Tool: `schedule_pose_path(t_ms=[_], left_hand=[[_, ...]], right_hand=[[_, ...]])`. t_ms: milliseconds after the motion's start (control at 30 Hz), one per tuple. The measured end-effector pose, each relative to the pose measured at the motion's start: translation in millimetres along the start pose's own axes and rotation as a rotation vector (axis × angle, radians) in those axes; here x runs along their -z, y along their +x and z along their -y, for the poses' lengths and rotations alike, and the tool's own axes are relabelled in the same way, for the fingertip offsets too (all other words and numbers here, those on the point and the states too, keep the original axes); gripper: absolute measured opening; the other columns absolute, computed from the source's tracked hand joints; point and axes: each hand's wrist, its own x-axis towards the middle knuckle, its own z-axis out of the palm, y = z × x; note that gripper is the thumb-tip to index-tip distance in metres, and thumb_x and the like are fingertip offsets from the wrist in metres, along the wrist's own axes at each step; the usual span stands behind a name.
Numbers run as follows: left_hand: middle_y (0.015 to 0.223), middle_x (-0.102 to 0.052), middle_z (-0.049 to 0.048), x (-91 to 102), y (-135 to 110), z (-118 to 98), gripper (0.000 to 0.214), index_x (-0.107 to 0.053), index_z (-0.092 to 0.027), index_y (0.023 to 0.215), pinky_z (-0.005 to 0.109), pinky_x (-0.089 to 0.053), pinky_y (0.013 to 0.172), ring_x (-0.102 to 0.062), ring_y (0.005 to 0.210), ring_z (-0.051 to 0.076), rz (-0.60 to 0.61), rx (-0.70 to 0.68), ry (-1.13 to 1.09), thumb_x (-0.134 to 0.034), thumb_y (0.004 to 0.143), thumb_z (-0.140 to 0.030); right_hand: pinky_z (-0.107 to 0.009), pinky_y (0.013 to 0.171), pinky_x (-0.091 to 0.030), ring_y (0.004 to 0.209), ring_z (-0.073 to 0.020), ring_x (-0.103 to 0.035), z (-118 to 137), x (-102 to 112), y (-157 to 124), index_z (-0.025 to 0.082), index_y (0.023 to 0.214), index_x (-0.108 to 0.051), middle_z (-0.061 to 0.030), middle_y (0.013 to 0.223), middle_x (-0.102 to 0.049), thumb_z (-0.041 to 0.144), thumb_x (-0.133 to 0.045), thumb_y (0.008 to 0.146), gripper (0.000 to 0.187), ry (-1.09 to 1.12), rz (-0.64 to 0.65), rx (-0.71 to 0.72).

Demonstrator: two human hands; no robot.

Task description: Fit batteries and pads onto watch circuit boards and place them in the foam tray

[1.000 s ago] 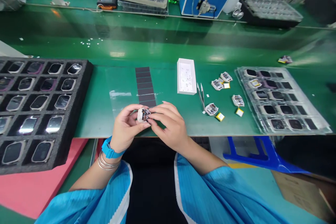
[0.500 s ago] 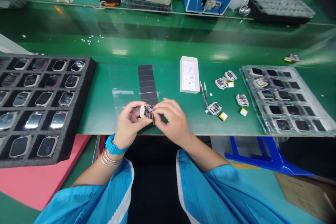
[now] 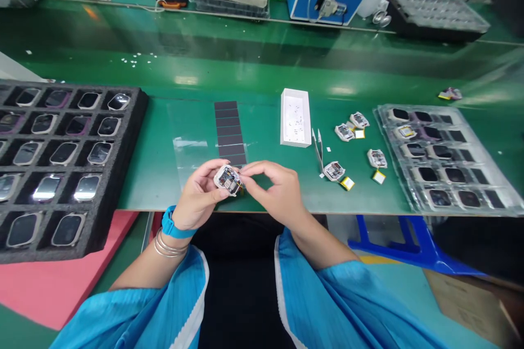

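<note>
An opened smartwatch case (image 3: 228,180), its circuit board showing, is held between the thumb and fingers of my left hand (image 3: 201,192) near the table's front edge. The fingertips of my right hand (image 3: 275,190) are pinched at the right rim of the case; whatever lies between them is too small to make out. Just behind my hands lies a strip of black rectangular stickers (image 3: 228,126) on a clear film. To the right, tweezers (image 3: 318,148) rest beside another open watch case (image 3: 334,170) with its battery (image 3: 347,183) hanging out.
A white box (image 3: 295,118) with tiny parts stands behind my right hand. More open watch cases (image 3: 376,158) lie to its right, before a clear plastic tray (image 3: 454,161) of watches. A black foam tray (image 3: 133,136) of watches fills the left. Equipment lines the back shelf (image 3: 229,16).
The watch case has turned so that more of its circuit board faces up. My right hand has shifted slightly right, its fingers now drawn closer into a pinch.
</note>
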Motion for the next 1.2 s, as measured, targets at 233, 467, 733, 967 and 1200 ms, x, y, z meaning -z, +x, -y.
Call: schedule_pose_path(t_ms=[233, 467, 733, 967, 1200], left_hand=[[0.098, -0.077, 0.0041, 6.6, 1, 7, 0.047, -0.076, -0.025, 0.103, 0.021, -0.058, 0.081, -0.072, 0.089, 0.014, -0.077, -0.111, 0.153, -0.087, 0.060, -0.009], [0.098, -0.076, 0.0043, 4.7, 2, 5, 0.045, -0.074, -0.027, 0.104, 0.026, -0.059, 0.077, -0.072, 0.087, 0.018, -0.044, -0.059, 0.072, -0.088, 0.062, -0.018], [0.096, -0.075, 0.0045, 5.1, 2, -6, 0.045, -0.070, -0.024, 0.105, 0.028, -0.059, 0.074, -0.072, 0.085, 0.020, -0.013, 0.050, -0.028, -0.088, 0.063, -0.022], [0.092, -0.073, 0.0067, 0.1, 1, -4, 0.047, -0.068, -0.020, 0.107, 0.031, -0.060, 0.072, -0.072, 0.080, 0.021, 0.025, 0.273, -0.017, -0.087, 0.065, -0.028], [0.095, -0.073, 0.0083, 0.0, -2, 0, 0.050, -0.062, -0.020, 0.115, 0.025, -0.061, 0.066, -0.074, 0.087, 0.024, 0.110, 0.400, -0.092, -0.083, 0.071, -0.028]], right_hand=[[-0.030, 0.081, -0.055, 0.088, -0.0173, -0.071, -10, -16, -3, 0.019, 0.080, -0.065, -0.0056, 0.092, -0.076, 0.013, -0.058, 0.090, 0.013, -0.261, -0.009, 0.230], [-0.037, 0.097, -0.053, 0.114, -0.0205, -0.063, -16, -12, -1, 0.027, 0.116, -0.059, -0.0065, 0.126, -0.065, 0.033, -0.075, 0.082, 0.038, 0.363, 0.220, -0.200], [-0.023, 0.062, -0.055, 0.060, -0.0083, -0.062, -31, -4, -17, 0.019, 0.087, -0.069, 0.0024, 0.076, -0.066, 0.037, -0.086, 0.068, 0.032, 0.876, 0.181, -0.646], [-0.025, 0.072, -0.058, 0.076, -0.0112, -0.067, -5, 24, -2, 0.023, 0.111, -0.065, -0.0006, 0.090, -0.070, 0.026, -0.072, 0.085, 0.027, 0.318, 0.072, -0.089], [-0.025, 0.076, -0.057, 0.080, -0.0116, -0.067, -1, 16, 21, 0.023, 0.108, -0.068, -0.0021, 0.100, -0.073, 0.019, -0.062, 0.092, 0.017, 0.015, 0.140, 0.191]])
